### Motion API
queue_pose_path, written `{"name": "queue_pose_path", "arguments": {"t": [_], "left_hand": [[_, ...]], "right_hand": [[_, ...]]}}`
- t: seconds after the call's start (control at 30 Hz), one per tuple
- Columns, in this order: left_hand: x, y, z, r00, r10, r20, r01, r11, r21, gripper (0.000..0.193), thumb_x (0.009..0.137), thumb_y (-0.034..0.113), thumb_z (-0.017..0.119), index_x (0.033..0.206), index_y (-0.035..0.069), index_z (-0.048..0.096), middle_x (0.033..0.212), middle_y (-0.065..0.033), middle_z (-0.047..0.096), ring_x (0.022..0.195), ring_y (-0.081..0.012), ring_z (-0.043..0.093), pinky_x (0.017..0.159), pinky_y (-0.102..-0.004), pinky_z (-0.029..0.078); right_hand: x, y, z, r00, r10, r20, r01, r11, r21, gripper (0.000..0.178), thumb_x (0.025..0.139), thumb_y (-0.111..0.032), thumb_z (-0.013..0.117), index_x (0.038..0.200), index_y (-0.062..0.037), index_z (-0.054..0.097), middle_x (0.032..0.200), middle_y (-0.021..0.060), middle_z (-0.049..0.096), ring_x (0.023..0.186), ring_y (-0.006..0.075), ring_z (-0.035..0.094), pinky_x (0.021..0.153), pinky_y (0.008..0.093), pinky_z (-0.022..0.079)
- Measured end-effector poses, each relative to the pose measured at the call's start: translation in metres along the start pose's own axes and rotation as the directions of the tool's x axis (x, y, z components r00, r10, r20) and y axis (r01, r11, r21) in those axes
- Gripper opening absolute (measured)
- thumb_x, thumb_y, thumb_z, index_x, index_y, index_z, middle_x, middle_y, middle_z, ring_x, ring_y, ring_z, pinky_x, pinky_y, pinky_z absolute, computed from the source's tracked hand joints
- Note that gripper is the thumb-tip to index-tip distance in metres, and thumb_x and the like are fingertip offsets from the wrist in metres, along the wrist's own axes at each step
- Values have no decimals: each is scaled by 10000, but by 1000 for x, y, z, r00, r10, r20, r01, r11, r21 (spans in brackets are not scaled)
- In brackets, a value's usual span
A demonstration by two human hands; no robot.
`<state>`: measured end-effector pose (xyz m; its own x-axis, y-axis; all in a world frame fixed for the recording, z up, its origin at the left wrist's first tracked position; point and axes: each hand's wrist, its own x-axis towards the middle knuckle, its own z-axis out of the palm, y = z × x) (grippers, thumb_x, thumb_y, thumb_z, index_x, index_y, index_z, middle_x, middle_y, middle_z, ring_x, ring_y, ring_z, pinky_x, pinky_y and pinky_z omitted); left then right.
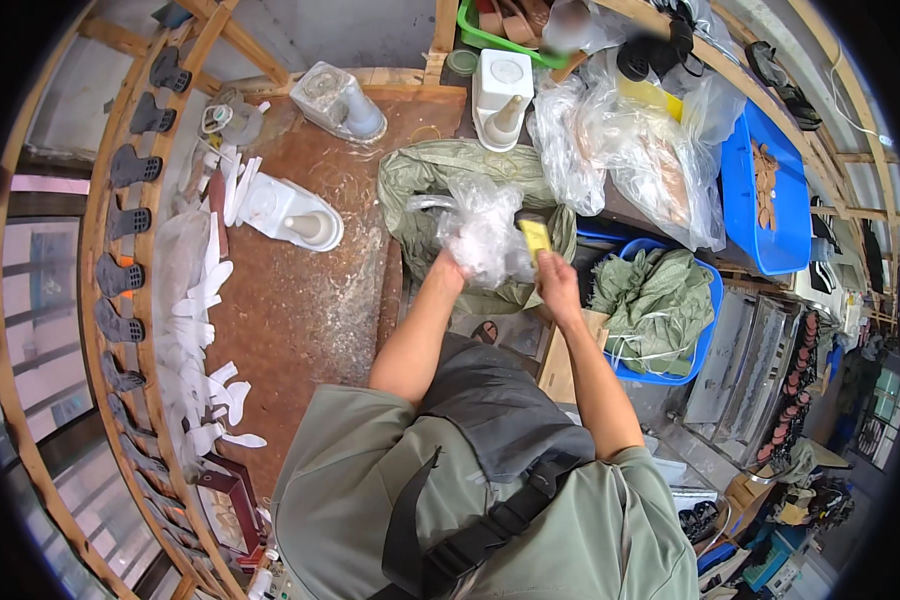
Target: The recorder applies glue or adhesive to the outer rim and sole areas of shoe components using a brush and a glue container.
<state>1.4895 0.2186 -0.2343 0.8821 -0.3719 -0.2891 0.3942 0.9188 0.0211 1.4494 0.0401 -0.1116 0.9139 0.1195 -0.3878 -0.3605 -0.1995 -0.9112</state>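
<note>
A crumpled bundle of clear plastic bags (485,230) is bunched up in front of me. My left hand (451,270) is closed on its near left side, fingers partly hidden by the plastic. Just to the right, my right hand (558,282) pinches a small flat yellow piece (535,236), perhaps a card, held upright beside the plastic. Beneath and behind both hands spreads a grey-green woven sack (410,175), its mouth rolled out wide.
A brown worktable (270,330) on the left carries white pedestal-like fixtures (345,105) and white cut-outs (205,290). On the right are a blue tub (705,350) holding another green sack (650,310), a blue tray (785,240) with brown pieces, and plastic-wrapped goods (660,160).
</note>
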Motion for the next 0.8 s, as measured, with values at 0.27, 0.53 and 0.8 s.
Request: {"name": "queue_pose_path", "arguments": {"t": [0.27,0.53,0.8], "left_hand": [[-9,-37,15,940,153,-304,-173,984,-41,395,920,447,448,1011,86,579,898,-56,627,764,-227,606,698,-357,517],[-52,-32,50,967,-170,-188,218,937,273,360,899,350,574,1052,25,589,939,-103,648,823,-221,625,769,-350,502],[-35,-29,9,916,-21,-401,138,954,265,248,907,227,560,1057,31,574,960,-110,636,860,-262,622,802,-410,502]], "right_hand": [[-5,34,73,997,-19,-71,25,996,83,320,964,-345,475,773,-93,525,544,-51,433,430,42,345,395,219,268],[-1,10,64,944,306,127,-322,936,140,261,928,-261,459,737,-88,497,518,-16,410,367,84,305,344,255,201],[-14,13,67,895,430,117,-446,869,214,250,923,-266,513,725,-115,490,481,-37,365,338,77,256,333,260,170]]}}
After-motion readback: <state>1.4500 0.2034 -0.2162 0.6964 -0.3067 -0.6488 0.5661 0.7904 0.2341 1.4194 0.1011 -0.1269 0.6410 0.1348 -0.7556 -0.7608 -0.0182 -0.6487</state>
